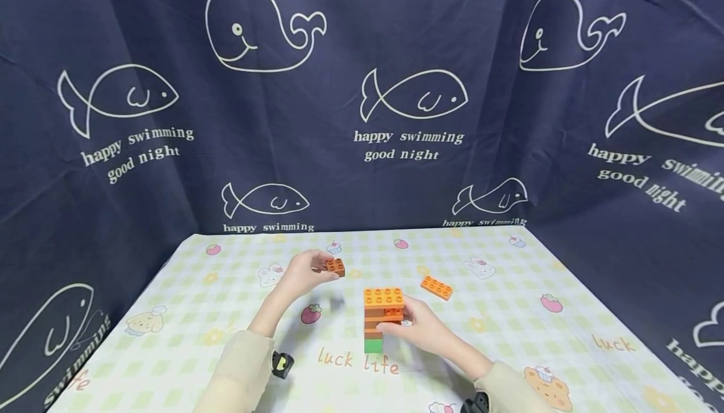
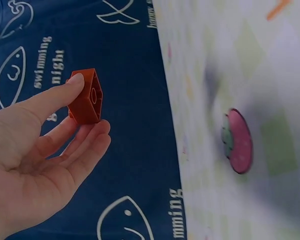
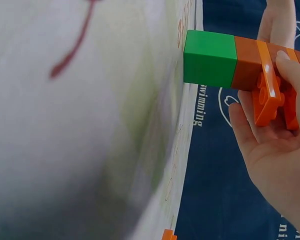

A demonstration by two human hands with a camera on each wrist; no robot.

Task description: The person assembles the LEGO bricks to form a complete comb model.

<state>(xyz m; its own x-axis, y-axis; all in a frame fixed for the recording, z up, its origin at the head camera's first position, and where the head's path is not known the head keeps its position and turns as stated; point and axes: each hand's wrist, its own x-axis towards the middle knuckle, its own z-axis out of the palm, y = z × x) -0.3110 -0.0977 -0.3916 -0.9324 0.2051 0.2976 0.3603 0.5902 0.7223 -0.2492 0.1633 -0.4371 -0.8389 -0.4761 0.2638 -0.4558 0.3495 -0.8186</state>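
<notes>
In the head view my left hand [image 1: 302,275] pinches a small reddish-brown building brick [image 1: 336,267] above the cloth, thumb on one side and fingers on the other. The left wrist view shows the hollow underside of this brick [image 2: 86,102]. My right hand [image 1: 421,326] grips an upright brick stack [image 1: 373,320] by its right side. A green brick [image 3: 210,59] forms the base, with brown and orange bricks above and a wide orange brick [image 1: 383,297] on top. Orange plates jut sideways between my right thumb and fingers. Whether the base touches the cloth is hard to tell.
A loose orange brick [image 1: 436,288] lies studs up on the table, right of the stack and farther back. The table wears a checked cloth [image 1: 198,300] with printed fruit and animals. Behind it hangs a dark blue curtain [image 1: 339,130] with white fish and whales.
</notes>
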